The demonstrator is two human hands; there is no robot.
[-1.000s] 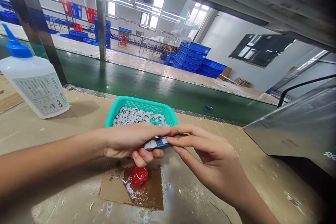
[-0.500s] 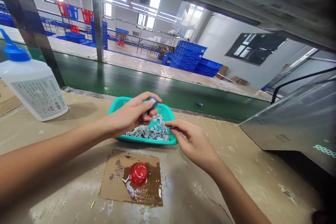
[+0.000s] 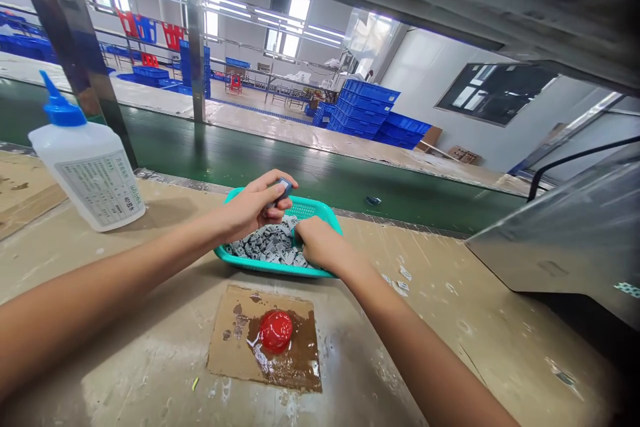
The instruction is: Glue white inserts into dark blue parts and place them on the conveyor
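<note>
My left hand (image 3: 257, 203) is closed round a small dark blue-grey part (image 3: 284, 191) above the left side of a green basket (image 3: 280, 270). Small grey plastic pieces (image 3: 265, 243) lie heaped in the basket. My right hand (image 3: 320, 243) reaches down into the basket's right side; its fingertips are hidden among the pieces and behind the hand. In front of the basket, a wet red round object (image 3: 276, 331) sits on a stained cardboard square (image 3: 225, 347).
A white glue bottle with a blue nozzle (image 3: 95, 177) stands at the left. Several loose grey pieces (image 3: 403, 285) lie right of the basket. Behind runs a green conveyor belt (image 3: 250, 153) carrying a small dark part (image 3: 373, 201). A metal panel (image 3: 560, 240) rises at the right.
My right hand has moved from the basket's right edge down into the pieces. My left hand still holds the dark part. The view has shifted slightly, revealing loose pieces at the right.
</note>
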